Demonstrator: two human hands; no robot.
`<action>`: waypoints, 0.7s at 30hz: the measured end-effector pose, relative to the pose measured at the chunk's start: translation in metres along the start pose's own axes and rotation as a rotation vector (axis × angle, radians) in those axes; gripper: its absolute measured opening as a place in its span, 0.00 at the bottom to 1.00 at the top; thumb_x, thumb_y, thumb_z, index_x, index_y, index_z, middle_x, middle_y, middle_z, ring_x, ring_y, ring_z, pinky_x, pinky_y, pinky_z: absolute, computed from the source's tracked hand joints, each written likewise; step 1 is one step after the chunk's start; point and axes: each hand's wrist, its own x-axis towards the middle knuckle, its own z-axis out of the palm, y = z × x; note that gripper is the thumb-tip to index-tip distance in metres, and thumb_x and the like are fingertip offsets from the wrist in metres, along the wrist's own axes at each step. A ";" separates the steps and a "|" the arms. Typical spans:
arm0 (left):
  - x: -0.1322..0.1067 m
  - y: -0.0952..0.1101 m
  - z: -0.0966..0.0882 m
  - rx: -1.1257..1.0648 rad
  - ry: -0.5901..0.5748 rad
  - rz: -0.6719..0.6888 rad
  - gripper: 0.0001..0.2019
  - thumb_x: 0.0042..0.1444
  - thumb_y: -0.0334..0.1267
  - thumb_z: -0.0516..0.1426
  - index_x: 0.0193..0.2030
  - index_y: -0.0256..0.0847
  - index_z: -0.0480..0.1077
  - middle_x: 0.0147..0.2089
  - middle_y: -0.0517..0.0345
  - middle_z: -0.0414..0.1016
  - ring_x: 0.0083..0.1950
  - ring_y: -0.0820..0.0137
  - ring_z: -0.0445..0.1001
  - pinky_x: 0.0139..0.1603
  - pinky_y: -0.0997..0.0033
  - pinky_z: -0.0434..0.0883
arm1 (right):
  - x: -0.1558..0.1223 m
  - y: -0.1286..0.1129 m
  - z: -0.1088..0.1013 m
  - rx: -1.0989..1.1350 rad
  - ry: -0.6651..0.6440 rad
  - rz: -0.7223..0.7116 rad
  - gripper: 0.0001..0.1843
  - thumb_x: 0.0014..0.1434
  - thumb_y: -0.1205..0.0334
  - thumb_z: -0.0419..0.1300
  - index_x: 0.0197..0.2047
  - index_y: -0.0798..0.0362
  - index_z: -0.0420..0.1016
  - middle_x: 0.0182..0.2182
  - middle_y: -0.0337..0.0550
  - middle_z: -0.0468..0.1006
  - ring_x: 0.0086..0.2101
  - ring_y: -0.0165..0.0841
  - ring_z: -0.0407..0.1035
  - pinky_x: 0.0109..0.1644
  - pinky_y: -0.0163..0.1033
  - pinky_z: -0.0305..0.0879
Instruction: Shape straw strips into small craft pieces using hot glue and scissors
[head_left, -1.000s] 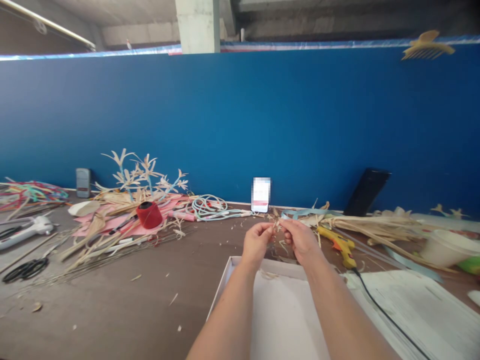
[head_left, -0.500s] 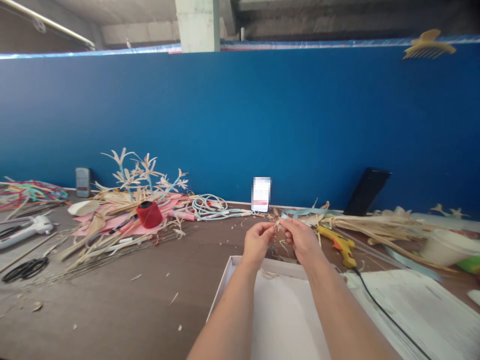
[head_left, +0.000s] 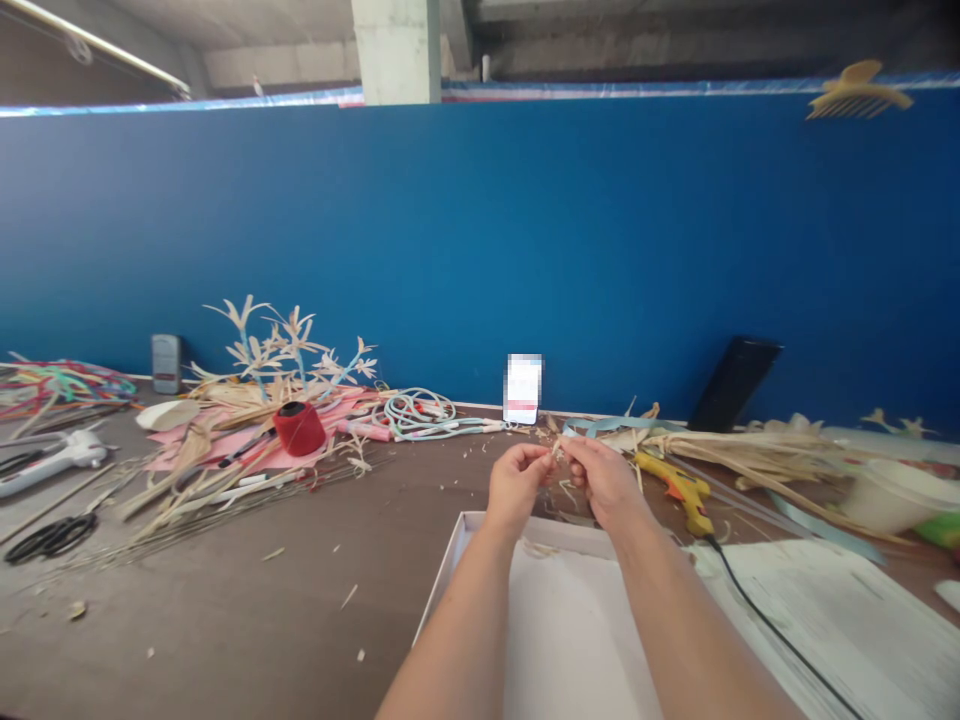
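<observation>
Two forearms stretch over a shallow white box [head_left: 581, 542], which hides partly beneath them and contains a few curled pale strips [head_left: 541, 549] by its far wall. To the right, a black cord [head_left: 718, 552] crosses printed papers [head_left: 847, 610] on the worktop [head_left: 300, 620].

Just beyond the box's far rim, the left hand [head_left: 516, 490] and right hand [head_left: 607, 485] meet fingertip to fingertip, each grip pinching a tiny pale sliver [head_left: 557, 453] held above the worktop; its exact shape is too small to tell. So slight a piece could snap if the fingers pull unevenly, or slip away and be lost among similar scraps below. Beside the right hand lies a yellow glue gun [head_left: 679, 490]; whether it is hot cannot be told, but a sideways drift might brush it, and a snagged cord could drag it.

Farther right, past a bundle of dry pale strips [head_left: 780, 452], sits a white tub [head_left: 892, 497], its contents out of sight. Across to the left, a red, dark-topped object [head_left: 298, 430] rests before pale flowers on blue stems [head_left: 259, 355]. At the back, a lit phone [head_left: 523, 395] leans against a blue partition [head_left: 480, 240].
</observation>
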 end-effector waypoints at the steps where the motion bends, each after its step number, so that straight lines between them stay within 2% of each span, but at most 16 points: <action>1: 0.000 0.000 0.000 -0.005 0.002 0.000 0.12 0.44 0.42 0.62 0.33 0.36 0.71 0.30 0.55 0.75 0.32 0.72 0.72 0.35 0.72 0.70 | 0.000 0.000 0.000 0.000 0.001 -0.001 0.14 0.39 0.55 0.68 0.22 0.55 0.71 0.19 0.34 0.65 0.19 0.22 0.53 0.19 0.29 0.46; 21: 0.001 -0.001 0.000 -0.028 0.011 0.018 0.12 0.43 0.41 0.63 0.32 0.36 0.69 0.29 0.56 0.75 0.31 0.72 0.73 0.34 0.72 0.69 | -0.005 -0.007 0.002 -0.044 0.003 -0.007 0.14 0.39 0.55 0.67 0.19 0.54 0.69 0.16 0.33 0.63 0.19 0.23 0.52 0.20 0.31 0.45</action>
